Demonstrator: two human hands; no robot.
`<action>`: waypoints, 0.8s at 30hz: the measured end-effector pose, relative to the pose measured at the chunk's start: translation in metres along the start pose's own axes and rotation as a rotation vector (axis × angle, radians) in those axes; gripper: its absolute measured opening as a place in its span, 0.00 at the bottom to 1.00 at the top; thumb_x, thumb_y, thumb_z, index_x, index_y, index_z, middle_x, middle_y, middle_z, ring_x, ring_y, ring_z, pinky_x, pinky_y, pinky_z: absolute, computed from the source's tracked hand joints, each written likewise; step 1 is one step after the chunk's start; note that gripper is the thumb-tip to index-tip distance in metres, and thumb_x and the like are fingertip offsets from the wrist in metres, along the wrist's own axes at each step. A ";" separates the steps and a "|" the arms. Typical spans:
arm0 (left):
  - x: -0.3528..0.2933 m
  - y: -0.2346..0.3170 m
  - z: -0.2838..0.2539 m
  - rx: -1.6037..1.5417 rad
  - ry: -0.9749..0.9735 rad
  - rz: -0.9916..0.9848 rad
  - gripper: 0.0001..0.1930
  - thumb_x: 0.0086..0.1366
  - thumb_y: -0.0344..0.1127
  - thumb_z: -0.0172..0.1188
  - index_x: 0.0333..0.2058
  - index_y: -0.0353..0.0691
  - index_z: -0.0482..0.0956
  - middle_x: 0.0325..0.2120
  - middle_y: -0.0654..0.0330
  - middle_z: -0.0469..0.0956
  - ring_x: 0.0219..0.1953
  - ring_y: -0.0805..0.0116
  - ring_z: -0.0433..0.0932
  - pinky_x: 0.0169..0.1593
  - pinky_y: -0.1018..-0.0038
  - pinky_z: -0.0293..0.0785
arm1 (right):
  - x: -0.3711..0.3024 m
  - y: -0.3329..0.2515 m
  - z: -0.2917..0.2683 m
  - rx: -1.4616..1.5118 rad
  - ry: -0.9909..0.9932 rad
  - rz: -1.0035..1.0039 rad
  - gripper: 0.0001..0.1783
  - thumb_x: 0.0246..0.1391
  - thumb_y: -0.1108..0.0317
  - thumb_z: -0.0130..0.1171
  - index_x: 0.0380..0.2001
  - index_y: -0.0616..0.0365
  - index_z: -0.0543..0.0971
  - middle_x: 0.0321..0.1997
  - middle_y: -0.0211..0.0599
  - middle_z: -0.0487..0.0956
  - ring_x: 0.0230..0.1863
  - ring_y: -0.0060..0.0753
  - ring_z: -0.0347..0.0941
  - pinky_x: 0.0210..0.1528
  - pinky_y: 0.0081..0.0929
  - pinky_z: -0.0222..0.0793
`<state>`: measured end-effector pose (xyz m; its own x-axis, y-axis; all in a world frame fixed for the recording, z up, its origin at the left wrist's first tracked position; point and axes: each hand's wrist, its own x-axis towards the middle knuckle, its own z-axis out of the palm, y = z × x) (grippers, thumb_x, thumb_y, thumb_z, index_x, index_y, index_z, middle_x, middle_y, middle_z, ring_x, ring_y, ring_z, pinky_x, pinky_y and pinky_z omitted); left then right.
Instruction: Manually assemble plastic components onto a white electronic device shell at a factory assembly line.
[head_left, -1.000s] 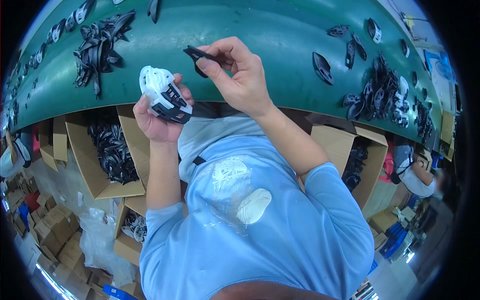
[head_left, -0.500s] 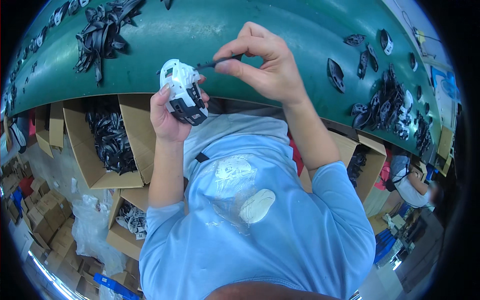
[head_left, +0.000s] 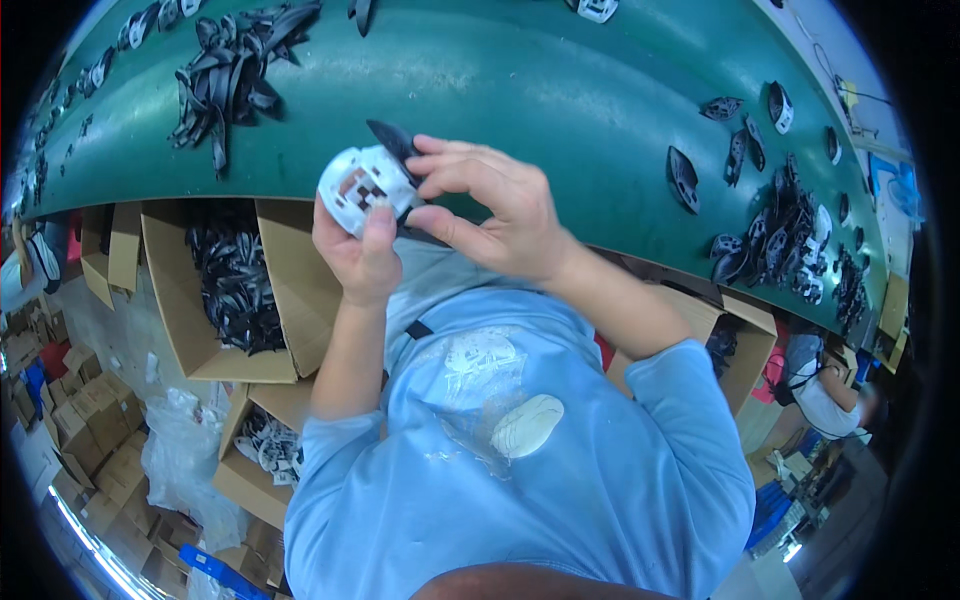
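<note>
My left hand [head_left: 358,258] is closed around a white plastic shell [head_left: 343,182] with square openings, thumb pressed on its face. Against the shell's right side stands a curved, pointed black plastic piece [head_left: 391,138], its tip sticking up past the shell. The fingers of my right hand [head_left: 505,215] are bent onto that black piece, with the thumb low at the shell's edge. Whether the piece is seated in the shell is hidden by the fingers. Both hands are just above the near edge of the green table [head_left: 470,95].
Long black pieces [head_left: 225,85] lie heaped on the left of the table. Black and white parts [head_left: 780,230] are piled at the right. Open cardboard boxes [head_left: 305,280] with parts stand below the table's edge. Another person [head_left: 825,390] is at the far right.
The shell has turned so its opening-pierced face shows. My right hand has moved down and left, bringing the black piece from a level hold to upright against the shell.
</note>
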<state>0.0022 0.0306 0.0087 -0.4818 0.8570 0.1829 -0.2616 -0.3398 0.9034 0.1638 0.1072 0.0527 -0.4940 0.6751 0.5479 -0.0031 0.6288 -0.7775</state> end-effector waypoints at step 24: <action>0.001 -0.007 0.004 -0.341 0.005 -0.140 0.29 0.60 0.41 0.61 0.57 0.33 0.72 0.50 0.50 0.79 0.52 0.59 0.80 0.57 0.63 0.77 | -0.013 0.008 0.001 0.278 -0.004 0.169 0.19 0.51 0.75 0.70 0.48 0.61 0.86 0.58 0.51 0.81 0.54 0.40 0.82 0.55 0.31 0.77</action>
<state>0.0069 0.0350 0.0043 -0.4253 0.9028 0.0635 -0.5889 -0.3294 0.7380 0.1698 0.1030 0.0394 -0.5109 0.7591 0.4035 -0.1582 0.3783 -0.9121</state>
